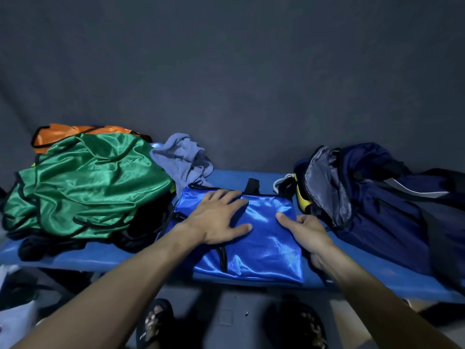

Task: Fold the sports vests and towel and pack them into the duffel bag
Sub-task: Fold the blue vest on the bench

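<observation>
Shiny blue vest (261, 238) folded flat under open left hand (219, 217), right hand (305, 230) pinching its edge.

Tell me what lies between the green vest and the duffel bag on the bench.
In the head view, the folded blue vest lies between the green vest and the duffel bag, with both hands on it; the grey towel sits behind.

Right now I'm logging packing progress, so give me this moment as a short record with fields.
surface: blue bench
being folded: blue vest, lying folded flat on the bench
left hand: flat, pressing the blue vest
right hand: gripping the vest's right edge, thumb on top
waiting pile: green vest over orange vest, at left
towel: grey, crumpled, behind the blue vest
duffel bag: navy, at right, mouth open
</observation>
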`<state>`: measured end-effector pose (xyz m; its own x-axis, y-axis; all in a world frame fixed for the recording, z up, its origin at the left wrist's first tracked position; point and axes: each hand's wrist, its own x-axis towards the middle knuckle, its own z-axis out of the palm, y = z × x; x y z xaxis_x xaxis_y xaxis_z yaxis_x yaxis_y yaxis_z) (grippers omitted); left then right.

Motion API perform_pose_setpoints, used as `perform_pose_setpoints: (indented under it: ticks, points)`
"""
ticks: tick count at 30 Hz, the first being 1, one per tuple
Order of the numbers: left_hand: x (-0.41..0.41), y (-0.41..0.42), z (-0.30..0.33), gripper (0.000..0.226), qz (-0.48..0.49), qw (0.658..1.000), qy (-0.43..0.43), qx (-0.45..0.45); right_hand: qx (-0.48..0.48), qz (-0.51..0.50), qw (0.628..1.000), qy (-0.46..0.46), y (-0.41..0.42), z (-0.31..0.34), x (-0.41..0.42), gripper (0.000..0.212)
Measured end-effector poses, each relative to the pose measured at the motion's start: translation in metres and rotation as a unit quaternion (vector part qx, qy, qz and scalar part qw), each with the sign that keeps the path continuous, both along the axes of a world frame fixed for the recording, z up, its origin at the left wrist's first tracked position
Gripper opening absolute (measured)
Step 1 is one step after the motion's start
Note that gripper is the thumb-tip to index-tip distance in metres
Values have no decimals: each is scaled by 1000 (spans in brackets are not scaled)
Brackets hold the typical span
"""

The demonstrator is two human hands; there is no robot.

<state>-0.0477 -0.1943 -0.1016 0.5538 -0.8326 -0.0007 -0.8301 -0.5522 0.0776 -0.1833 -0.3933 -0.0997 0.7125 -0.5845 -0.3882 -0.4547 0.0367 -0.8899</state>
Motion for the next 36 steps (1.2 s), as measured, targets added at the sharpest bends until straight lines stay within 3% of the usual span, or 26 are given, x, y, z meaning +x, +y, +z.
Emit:
perform_pose_setpoints:
  ticks: [2, 9, 13, 18, 20, 23, 24, 25, 28, 30, 33, 34, 36]
  points:
    - [-4, -6, -9, 94, 7, 998, 49, 45, 42, 6, 999, -14, 0, 2, -1, 27]
    - [-15, -13, -16, 104, -20, 993, 80, 89, 199, 25, 972, -118, -2, 22, -8, 26]
    - [-7, -9, -16, 95, -14, 996, 64, 55, 215, 14, 968, -130, 3, 26, -10, 31]
    - [-1, 3, -18, 91, -40, 997, 69, 11, 170, 42, 969, -172, 26, 40, 0, 27]
    - [8, 12, -8, 76, -51, 996, 51, -46, 134, 66, 970, -191, 43, 47, 10, 26]
    - [27, 38, 11, 20, -25, 986, 70, -153, 66, 111, 971, -200, 76, 55, 35, 30]
    - [30, 47, 15, 13, 5, 974, 115, -195, 42, 131, 971, -193, 89, 55, 45, 32]
    - [28, 54, 21, 23, 48, 950, 194, -241, 14, 153, 971, -181, 103, 51, 57, 32]
    - [18, 63, 23, 41, 200, 807, 442, -337, -100, 227, 960, -132, 140, 28, 85, 51]
    - [23, 66, 15, 33, 263, 752, 481, -367, -135, 268, 948, -104, 156, 11, 95, 71]
    - [27, 68, 16, 35, 272, 682, 541, -409, -120, 288, 947, -81, 162, 5, 96, 109]
    - [27, 68, 18, 35, 262, 663, 554, -429, -118, 304, 941, -88, 161, 4, 94, 108]
    - [27, 68, 18, 27, 254, 660, 554, -439, -149, 343, 921, -108, 153, 5, 87, 98]
